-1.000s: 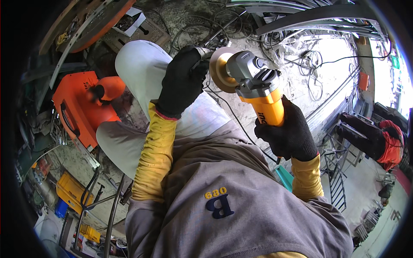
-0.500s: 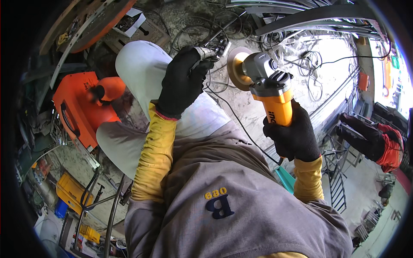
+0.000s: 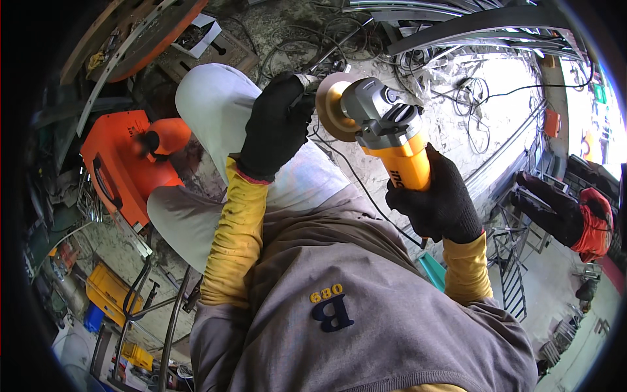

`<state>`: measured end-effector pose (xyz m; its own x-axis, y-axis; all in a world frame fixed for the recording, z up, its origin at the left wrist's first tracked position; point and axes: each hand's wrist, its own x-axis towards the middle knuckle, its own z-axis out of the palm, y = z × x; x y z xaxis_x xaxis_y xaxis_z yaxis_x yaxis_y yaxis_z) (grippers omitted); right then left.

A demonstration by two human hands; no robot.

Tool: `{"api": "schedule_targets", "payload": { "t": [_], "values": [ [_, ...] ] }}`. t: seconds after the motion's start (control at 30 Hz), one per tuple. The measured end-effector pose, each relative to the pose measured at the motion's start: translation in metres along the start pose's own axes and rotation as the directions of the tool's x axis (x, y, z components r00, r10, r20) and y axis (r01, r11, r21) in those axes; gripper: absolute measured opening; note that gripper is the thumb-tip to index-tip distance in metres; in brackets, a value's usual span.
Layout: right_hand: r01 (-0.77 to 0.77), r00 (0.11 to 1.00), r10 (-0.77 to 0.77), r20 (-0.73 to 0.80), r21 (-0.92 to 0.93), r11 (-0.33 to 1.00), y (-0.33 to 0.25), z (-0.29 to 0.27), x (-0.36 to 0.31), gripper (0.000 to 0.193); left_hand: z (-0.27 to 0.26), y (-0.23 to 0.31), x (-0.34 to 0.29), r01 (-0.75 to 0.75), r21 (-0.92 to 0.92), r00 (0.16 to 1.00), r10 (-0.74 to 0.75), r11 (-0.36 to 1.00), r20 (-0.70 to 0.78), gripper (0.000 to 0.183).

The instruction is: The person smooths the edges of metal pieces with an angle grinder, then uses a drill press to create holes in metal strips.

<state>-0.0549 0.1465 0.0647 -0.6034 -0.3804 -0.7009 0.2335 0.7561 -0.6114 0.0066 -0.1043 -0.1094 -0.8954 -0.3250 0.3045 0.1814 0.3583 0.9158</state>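
In a black glove, my right hand (image 3: 441, 199) is closed around the yellow body of an angle grinder (image 3: 408, 163). The grinder's tan, round disc (image 3: 333, 111) points left, with its edge close to my left hand (image 3: 277, 127). Also gloved in black, that hand pinches a small metal piece (image 3: 307, 82), mostly hidden by the fingers and the disc. Whether disc and metal touch, I cannot tell. Both hands are above my light-coloured trouser leg (image 3: 215, 98).
An orange machine (image 3: 114, 166) stands at the left, near my knee. Cables (image 3: 473, 108) lie looped on the floor, and long metal strips (image 3: 483, 29) are stacked at the far right. Someone in an orange top (image 3: 593, 225) is at the right edge. A yellow case (image 3: 108, 291) is at lower left.
My right hand has brought the angle grinder left, so its disc now overlaps the metal piece's place beside my left hand. The left hand has barely moved.
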Motion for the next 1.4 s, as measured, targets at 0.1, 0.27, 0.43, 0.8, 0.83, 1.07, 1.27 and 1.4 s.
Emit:
{"api": "schedule_targets", "payload": {
  "t": [0.1,0.27,0.43,0.8,0.83,1.07,1.27,1.4],
  "values": [
    [0.051,0.999,-0.051,0.004,0.000,0.999,0.007,0.000,0.001,0.056,0.000,0.004,0.003,0.034,-0.046,0.999,-0.032,0.998,0.026,0.022],
    [0.025,0.999,-0.026,-0.027,-0.029,0.999,0.005,0.002,0.000,0.053,-0.004,0.003,0.001,0.060,-0.008,0.997,-0.060,0.998,0.042,0.021],
    [-0.030,0.994,0.045,-0.100,0.151,0.988,0.009,0.001,-0.007,0.043,-0.007,0.012,0.006,0.008,-0.067,0.997,-0.003,0.998,0.082,0.025],
    [0.052,0.997,-0.043,-0.061,0.165,0.985,0.005,0.008,0.000,0.045,-0.001,0.008,0.004,-0.047,-0.045,0.999,0.047,0.998,-0.012,0.020],
    [0.072,0.997,-0.066,-0.048,0.139,0.988,0.006,0.008,0.001,0.045,-0.001,0.006,0.003,-0.053,-0.045,0.998,0.052,0.998,-0.024,0.018],
    [0.206,0.976,-0.202,-0.076,0.051,0.977,0.019,0.013,0.005,0.042,0.001,-0.003,0.001,-0.073,-0.002,0.997,0.073,0.997,-0.035,0.014],
    [-0.012,0.999,0.010,-0.032,-0.052,0.999,0.007,0.001,-0.002,0.050,-0.003,0.013,0.003,0.107,-0.133,0.994,-0.106,0.985,0.019,0.019],
    [-0.041,0.995,0.053,-0.086,0.134,0.990,0.011,0.002,-0.008,0.045,-0.005,0.009,0.005,0.034,-0.131,0.997,-0.025,0.991,0.070,0.020]
  ]
}}
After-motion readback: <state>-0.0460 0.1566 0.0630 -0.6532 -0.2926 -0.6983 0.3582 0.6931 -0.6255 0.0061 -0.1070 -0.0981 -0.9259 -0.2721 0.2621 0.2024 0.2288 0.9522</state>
